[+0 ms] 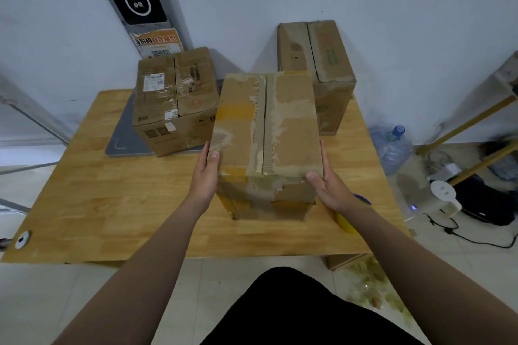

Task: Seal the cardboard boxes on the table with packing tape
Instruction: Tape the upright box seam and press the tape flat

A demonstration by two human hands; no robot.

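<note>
- The middle cardboard box (266,134) is worn brown, with torn paper strips, old yellowish tape patches and an open seam between its top flaps.
- Its long axis and seam run straight away from the person toward the wall.
- It stands at the near middle of the wooden surface (112,204), in front of two other boxes.
- The left hand (208,173) and right hand (326,190) press flat on its sides, fingers straight, thumbs on the top edge.
</note>
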